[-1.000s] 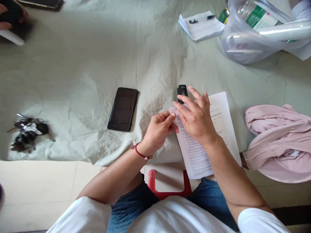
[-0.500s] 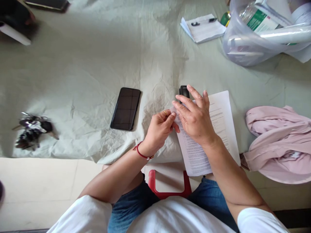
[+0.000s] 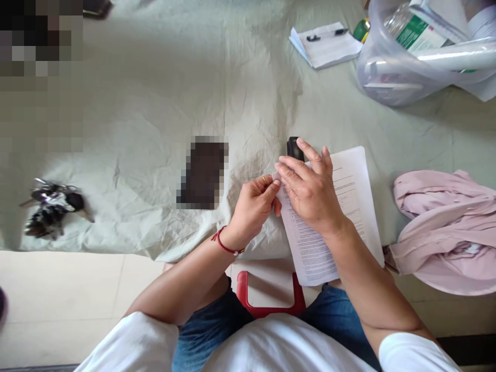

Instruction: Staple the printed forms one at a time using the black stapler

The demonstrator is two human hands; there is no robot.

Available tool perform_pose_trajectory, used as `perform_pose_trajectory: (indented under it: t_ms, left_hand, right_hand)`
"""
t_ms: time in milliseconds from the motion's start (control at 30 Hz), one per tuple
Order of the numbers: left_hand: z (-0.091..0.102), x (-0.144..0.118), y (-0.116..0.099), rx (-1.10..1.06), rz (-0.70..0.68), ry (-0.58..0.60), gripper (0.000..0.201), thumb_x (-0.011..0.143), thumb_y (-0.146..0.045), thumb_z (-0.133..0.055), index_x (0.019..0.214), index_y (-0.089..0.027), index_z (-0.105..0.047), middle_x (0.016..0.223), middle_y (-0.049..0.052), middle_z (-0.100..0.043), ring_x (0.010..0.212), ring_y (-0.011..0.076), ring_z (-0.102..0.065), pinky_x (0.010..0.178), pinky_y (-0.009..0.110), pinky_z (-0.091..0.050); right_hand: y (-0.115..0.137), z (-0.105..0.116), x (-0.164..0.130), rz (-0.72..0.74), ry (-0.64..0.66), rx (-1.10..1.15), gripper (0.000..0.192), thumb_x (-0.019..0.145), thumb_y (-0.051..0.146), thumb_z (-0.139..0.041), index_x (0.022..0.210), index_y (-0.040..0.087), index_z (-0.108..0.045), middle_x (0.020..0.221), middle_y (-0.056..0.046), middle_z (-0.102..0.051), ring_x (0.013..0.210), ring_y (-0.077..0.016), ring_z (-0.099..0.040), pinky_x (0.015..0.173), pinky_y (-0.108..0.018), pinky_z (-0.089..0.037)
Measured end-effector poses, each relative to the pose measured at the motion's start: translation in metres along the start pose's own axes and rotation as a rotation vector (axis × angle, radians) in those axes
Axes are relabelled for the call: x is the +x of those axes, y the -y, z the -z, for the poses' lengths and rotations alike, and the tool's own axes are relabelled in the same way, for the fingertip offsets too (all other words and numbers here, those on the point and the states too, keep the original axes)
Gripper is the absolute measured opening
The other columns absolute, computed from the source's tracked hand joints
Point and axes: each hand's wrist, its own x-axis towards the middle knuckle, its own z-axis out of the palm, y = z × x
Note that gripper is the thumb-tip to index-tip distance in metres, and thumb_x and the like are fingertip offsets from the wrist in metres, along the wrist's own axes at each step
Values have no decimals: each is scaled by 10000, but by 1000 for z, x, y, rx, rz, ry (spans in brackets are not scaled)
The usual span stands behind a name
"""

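A printed paper sheet (image 3: 349,206) lies on the pale green cloth (image 3: 155,113) in front of me. My right hand (image 3: 312,188) presses flat on the sheet's upper left part, fingers spread. My left hand (image 3: 253,206), with a ring and a red wrist string, pinches the sheet's top left corner between thumb and fingers. A small black stapler (image 3: 293,148) stands just beyond my right fingertips, touching the paper's top edge; its lower part is hidden by my fingers.
A dark phone (image 3: 202,173) lies left of my hands. A bunch of keys (image 3: 50,206) sits at the far left. A pink garment (image 3: 445,227) lies right. A notepad with pens (image 3: 329,44) and a plastic bag (image 3: 418,57) are at the back.
Both hands stay on the sheet's corner with only slight finger shifts. The view has drifted a little.
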Motion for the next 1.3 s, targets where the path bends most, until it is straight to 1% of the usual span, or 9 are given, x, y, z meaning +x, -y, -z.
perform_pose_trajectory:
  t_ms: [267,500,733,833,933,1000,1133,1200,1300]
  left_hand:
    - [4,4,-2,17,-22,8,384,965,-445,-824,707,-204,-672,476,-34,-536,429,84,-429,473,247,-284]
    - [9,6,-4,58,-57,67,413,951,-457,-823,678,-209,-640,478,-25,-529,448,82,-402,493,253,-259]
    - [17,8,-2,71,-33,132,435,915,-530,-851,705,-207,-649,489,-29,-518,444,80,-382,490,255,-253]
    - [21,11,-5,78,-36,108,428,911,-491,-851,690,-202,-625,487,-37,-502,441,70,-373,489,247,-247]
    - [25,13,-7,92,-13,83,389,912,-436,-838,701,-194,-619,487,-49,-479,440,59,-355,488,233,-244]
    - [27,14,-8,98,10,79,364,916,-407,-825,712,-188,-617,490,-52,-478,442,55,-351,489,221,-245]
    - [29,15,-6,80,36,77,338,927,-372,-801,722,-182,-610,488,-56,-473,439,47,-353,484,203,-240]
    - [29,15,-6,64,52,84,324,931,-364,-797,734,-178,-619,491,-58,-470,435,45,-355,478,196,-237]
    - [27,15,-8,35,90,103,305,924,-354,-806,749,-171,-636,491,-59,-470,429,42,-359,466,186,-238]
  right_hand:
    - [2,-2,-4,11,3,-7,452,1169,263,-404,1491,310,-717,1514,-79,-754,1667,-343,-454,1405,-722,-195]
    - [-7,0,-4,-20,-33,-14,405,1166,262,-434,1397,291,-764,1341,-98,-810,1616,-349,-513,1381,-714,-236]
    - [-40,18,-6,-131,-107,-35,313,1147,328,-519,1135,307,-831,1125,-96,-812,1541,-367,-564,1352,-654,-309]
    - [-65,30,-11,-168,-128,2,300,1133,368,-556,1095,284,-842,1054,-106,-804,1493,-371,-599,1294,-612,-412]
    - [-93,41,-21,-264,-154,169,290,1094,447,-630,1006,273,-845,972,-88,-803,1350,-362,-696,1177,-554,-533]
    - [-108,44,-29,-407,-152,361,277,1033,528,-724,964,287,-842,995,-61,-820,1147,-321,-768,1068,-510,-593]
    - [-120,45,-40,-725,-224,814,400,819,674,-920,976,313,-847,857,-1,-790,797,-230,-739,812,-412,-635]
    - [-118,46,-42,-824,-254,963,484,708,687,-994,992,319,-859,839,14,-788,785,-219,-737,795,-390,-638]
    - [-115,49,-44,-900,-217,1087,502,627,667,-1047,927,305,-870,867,1,-820,880,-250,-779,885,-409,-655]
